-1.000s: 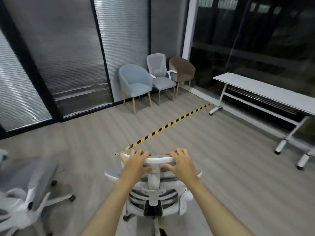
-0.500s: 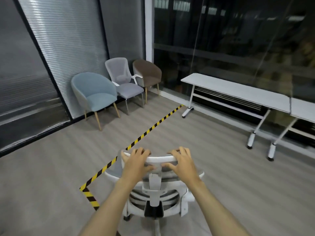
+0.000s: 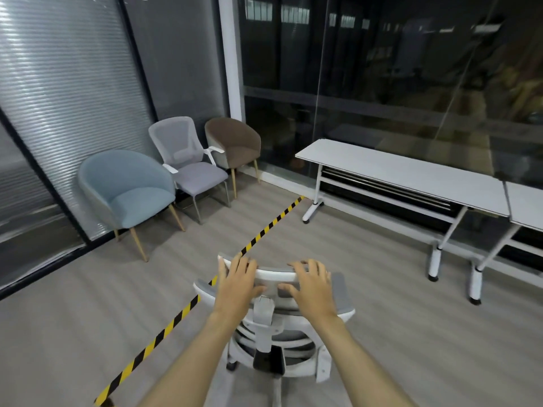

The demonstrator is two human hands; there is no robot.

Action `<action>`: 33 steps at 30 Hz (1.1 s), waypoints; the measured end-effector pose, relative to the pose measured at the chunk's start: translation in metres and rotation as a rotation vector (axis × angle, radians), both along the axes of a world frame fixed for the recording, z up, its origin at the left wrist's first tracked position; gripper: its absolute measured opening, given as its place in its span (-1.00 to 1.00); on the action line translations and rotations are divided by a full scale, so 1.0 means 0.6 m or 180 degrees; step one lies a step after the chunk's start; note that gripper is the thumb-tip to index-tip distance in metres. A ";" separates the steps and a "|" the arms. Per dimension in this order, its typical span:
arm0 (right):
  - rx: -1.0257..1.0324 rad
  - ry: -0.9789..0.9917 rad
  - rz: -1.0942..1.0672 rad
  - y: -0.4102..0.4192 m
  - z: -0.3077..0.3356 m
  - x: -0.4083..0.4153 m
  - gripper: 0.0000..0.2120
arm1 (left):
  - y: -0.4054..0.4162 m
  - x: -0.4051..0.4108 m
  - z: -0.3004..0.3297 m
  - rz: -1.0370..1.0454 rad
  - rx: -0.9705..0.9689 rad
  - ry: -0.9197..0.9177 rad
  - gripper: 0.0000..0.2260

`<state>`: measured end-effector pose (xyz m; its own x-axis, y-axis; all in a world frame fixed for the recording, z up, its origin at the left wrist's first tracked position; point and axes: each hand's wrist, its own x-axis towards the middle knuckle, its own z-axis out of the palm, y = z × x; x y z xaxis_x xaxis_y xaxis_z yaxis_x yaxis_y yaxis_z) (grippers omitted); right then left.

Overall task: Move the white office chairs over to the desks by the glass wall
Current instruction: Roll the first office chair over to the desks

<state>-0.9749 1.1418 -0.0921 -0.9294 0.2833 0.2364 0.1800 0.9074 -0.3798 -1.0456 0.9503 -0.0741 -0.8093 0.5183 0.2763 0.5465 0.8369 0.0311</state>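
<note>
Since the earlier frame the desks (image 3: 411, 174) by the glass wall loom closer, ahead and right of both hands. The left hand (image 3: 238, 286) and right hand (image 3: 313, 286) grip the white office chair (image 3: 273, 324) by its headrest, directly beneath them

From my head view, two arms reach in from the bottom edge. Both forearms are bare up to the frame edge; I see no sleeve or cuff. My left hand (image 3: 238, 284) is bare: no glove, ring or wristband that I can make out. My right hand (image 3: 313, 284) is the same, bare, with the wrist uncovered. Short, unpainted nails, as far as the blur allows.
</note>
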 end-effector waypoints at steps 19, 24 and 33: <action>-0.0212 -0.0201 -0.0639 0.309 0.021 -0.499 -0.61 | 0.331 -0.584 0.011 -0.0790 0.0344 -0.0883 -0.28; -0.0339 -0.0338 -0.0760 0.378 0.036 -0.634 -0.64 | 0.391 -0.692 0.011 -0.1011 0.0659 -0.1112 -0.25; -0.0348 -0.0312 -0.1093 0.483 0.021 -0.888 -0.62 | 0.493 -0.872 -0.014 -0.1047 0.0839 -0.1604 -0.37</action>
